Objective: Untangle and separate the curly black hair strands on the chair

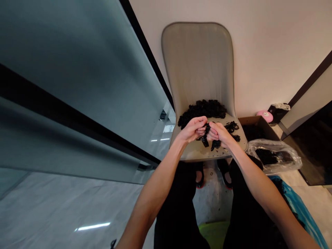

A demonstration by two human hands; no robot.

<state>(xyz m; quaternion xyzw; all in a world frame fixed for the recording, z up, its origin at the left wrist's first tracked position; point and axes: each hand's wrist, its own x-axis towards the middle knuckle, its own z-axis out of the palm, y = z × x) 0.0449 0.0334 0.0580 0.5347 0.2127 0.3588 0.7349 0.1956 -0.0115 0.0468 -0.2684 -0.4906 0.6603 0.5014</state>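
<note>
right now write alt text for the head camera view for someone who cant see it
The left hand and right hand grip a dark curly strip over a beige chair, where a black curly pile lies. A clear plastic bag and a cardboard box sit beside the chair.

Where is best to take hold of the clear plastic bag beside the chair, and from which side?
Probably take the crumpled plastic at the right end of the clear plastic bag, coming from above: the bag lies low, dark contents fill its middle, and that end looks loose.
</note>
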